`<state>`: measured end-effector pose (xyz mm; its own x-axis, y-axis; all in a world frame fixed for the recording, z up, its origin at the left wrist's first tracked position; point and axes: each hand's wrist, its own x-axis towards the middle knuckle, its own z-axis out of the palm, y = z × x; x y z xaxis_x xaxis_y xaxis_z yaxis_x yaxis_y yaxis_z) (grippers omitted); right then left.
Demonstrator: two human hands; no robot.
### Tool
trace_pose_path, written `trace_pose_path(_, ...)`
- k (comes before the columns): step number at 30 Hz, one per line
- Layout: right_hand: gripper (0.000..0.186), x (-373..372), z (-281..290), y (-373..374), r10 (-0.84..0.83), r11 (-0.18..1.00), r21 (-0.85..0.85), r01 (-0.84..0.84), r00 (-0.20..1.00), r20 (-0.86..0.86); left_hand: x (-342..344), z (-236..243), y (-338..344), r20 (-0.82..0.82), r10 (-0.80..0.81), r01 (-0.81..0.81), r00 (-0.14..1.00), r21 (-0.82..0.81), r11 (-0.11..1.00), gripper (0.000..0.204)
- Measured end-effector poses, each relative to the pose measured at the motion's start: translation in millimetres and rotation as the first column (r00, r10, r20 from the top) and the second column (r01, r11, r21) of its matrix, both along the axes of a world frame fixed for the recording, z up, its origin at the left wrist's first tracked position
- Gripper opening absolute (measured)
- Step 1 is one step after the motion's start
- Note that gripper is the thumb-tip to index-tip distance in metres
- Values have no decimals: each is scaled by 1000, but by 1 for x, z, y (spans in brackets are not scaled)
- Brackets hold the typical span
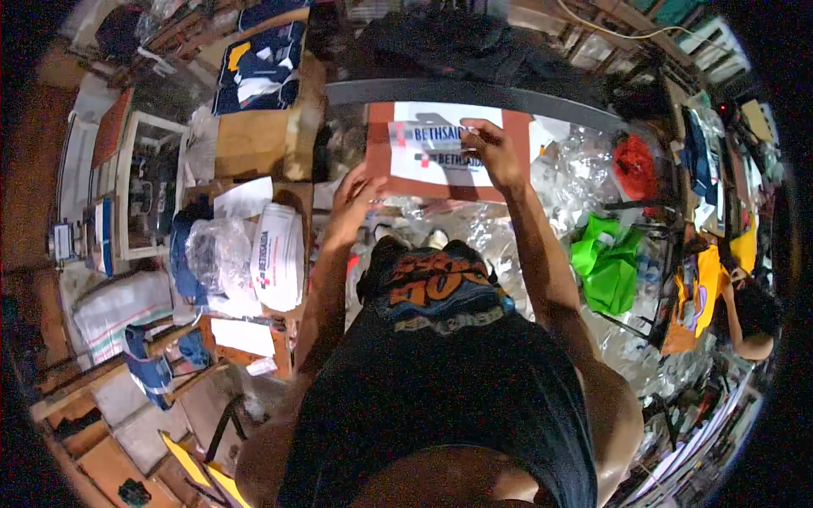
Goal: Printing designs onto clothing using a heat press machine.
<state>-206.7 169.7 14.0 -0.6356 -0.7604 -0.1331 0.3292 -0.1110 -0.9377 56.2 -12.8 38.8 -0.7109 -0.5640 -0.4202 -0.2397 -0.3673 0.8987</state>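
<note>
In front of me, a flat white piece [415,173] with dark lettering and red marks lies on a reddish-brown board [379,140]. Whether it is cloth or plastic I cannot tell. My left hand [357,196] is at the board's near left corner, fingers stretched and apart. Over the right part of the white piece hovers my right hand [495,159], its fingers bent but separate, with nothing visible between them. Its shadow falls across the print.
Left of me, a stack of folded white printed pieces [278,258] sits beside crumpled clear plastic [218,254]. A cardboard box [254,144] stands behind. Rightward lie clear plastic bags [576,161], a green bag [608,262] and a red bag [635,167]. Another person [752,317] handles yellow cloth.
</note>
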Motion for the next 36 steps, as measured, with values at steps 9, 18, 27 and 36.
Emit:
trace_pose_path(9, 38, -110, -113, -30, -196, 941, 43, 335, 646, -737, 126, -166, -40, -509, 257, 414, 821, 842, 345, 49)
trace_pose_path(18, 53, -115, -141, -26, 17, 804, 364, 470, 594, -804, 263, -384, -17, -136, 216, -28, 967, 785, 619, 55)
trace_pose_path(27, 53, -26, -38, -18, 318, 721, 412, 557, 262, -911, 255, -315, 48, 517, 211, -236, 830, -19, 972, 22)
trace_pose_path(36, 65, 4, -47, -45, 545, 588, 628, 509, 324, -773, 314, -357, 64, 717, -242, 630, 654, -338, 700, 27)
